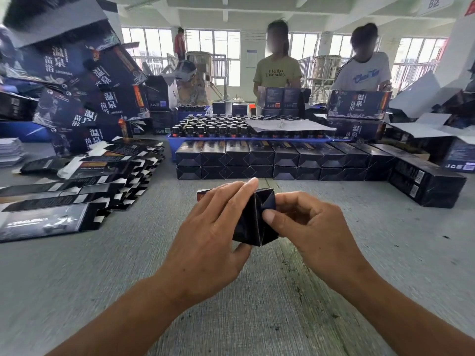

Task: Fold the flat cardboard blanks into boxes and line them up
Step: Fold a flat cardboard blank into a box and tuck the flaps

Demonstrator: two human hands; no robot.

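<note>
A small dark box (pixel 253 222) hangs just above the grey table (pixel 128 265), its folded end flaps facing me. My left hand (pixel 213 235) grips its left side, fingers laid over the top. My right hand (pixel 305 227) holds the right side, thumb pressing on the end flap. Flat dark blanks (pixel 84 186) lie fanned in a heap at the left. Folded boxes (pixel 272 160) stand in a two-high row behind my hands, and more lie at the right (pixel 426 183).
A blue tray of small bottles (pixel 231 129) stands behind the row, partly covered by paper. Large printed cartons (pixel 84 80) tower at the left. Three people stand across the table, and more cartons are piled at the right (pixel 359 106).
</note>
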